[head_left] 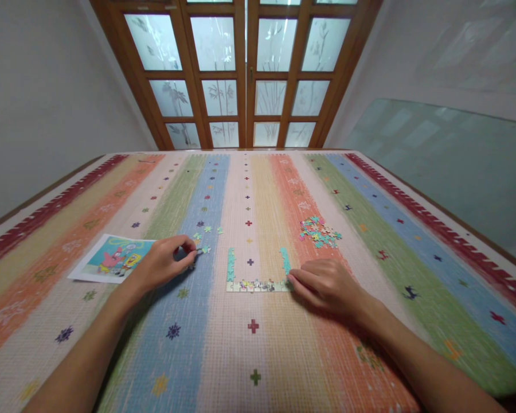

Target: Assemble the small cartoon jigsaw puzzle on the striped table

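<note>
Left of centre in the frame, the left hand (pixel 163 265) pinches a small puzzle piece (pixel 205 249) between thumb and fingers (pixel 188 245) on the striped mat (pixel 258 344). Just right of centre, the right hand (pixel 327 284) lies flat, fingers together, its fingertips touching the lower right corner of the half-built puzzle frame (pixel 258 284). A pile of loose pieces (pixel 319 231) sits above the right hand. A cartoon picture (pixel 114 258) lies at the left.
</note>
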{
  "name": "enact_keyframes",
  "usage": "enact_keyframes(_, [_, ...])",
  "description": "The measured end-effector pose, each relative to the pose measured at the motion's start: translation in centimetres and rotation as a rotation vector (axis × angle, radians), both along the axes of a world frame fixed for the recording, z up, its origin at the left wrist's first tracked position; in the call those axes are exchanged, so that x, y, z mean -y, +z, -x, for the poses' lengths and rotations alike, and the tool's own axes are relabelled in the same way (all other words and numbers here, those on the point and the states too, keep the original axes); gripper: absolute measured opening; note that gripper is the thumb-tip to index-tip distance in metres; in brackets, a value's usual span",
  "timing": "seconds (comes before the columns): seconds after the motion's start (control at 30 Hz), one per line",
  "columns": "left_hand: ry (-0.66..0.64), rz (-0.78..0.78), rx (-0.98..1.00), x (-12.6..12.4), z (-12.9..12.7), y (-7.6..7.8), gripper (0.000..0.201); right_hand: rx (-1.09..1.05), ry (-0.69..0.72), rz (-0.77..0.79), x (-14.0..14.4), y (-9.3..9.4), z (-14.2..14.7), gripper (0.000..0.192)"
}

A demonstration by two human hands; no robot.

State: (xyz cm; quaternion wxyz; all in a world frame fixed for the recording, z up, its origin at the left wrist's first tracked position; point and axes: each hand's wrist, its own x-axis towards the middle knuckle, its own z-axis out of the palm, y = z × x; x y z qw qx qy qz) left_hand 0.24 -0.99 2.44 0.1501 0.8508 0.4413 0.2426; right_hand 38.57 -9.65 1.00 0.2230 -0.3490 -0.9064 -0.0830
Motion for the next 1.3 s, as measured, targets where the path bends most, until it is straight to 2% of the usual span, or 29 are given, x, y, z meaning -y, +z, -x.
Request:
enact_keyframes(0.13, [0.018, -0.044, 0.113, 0.8, -1.3, 0.2, 0.017, -0.008, 0.002, -0.003, 0.0, 0.2, 0.0, 0.037])
enact_keyframes(0.27, [0.005, -0.051, 0.199, 1.5, -3.1, -0.3, 0.015, -0.004, 0.001, -0.005, 0.1, 0.3, 0.0, 0.037])
enact_keyframes(0.37, [-0.043, -0.056, 0.219, 1.7, -4.4, -0.9, 0.013, 0.000, -0.001, -0.007, 0.1, 0.3, 0.1, 0.037])
enact_keyframes(0.57, [-0.159, -0.187, 0.215, 1.6, -6.1, -2.4, 0.011, -0.010, 0.000, -0.020, 0.1, 0.2, 0.1, 0.038])
enact_keyframes(0.83, [-0.253, -0.273, 0.128, 0.5, -7.2, -3.5, 0.016, -0.015, 0.012, -0.004, 0.2, 0.4, 0.2, 0.037])
enact_keyframes(0.93, [-0.243, -0.330, 0.088, 0.4, -7.3, -3.7, 0.018, -0.015, 0.017, -0.013, 0.2, 0.4, 0.2, 0.037])
enact_keyframes(1.07, [-0.227, -0.394, 0.059, 0.7, -6.9, -3.5, 0.020, -0.013, 0.002, -0.021, 0.1, 0.3, 0.1, 0.037])
enact_keyframes(1.3, [-0.288, -0.419, -0.044, 1.9, -6.5, -2.9, 0.021, -0.010, 0.003, 0.013, 0.1, 0.0, 0.1, 0.037])
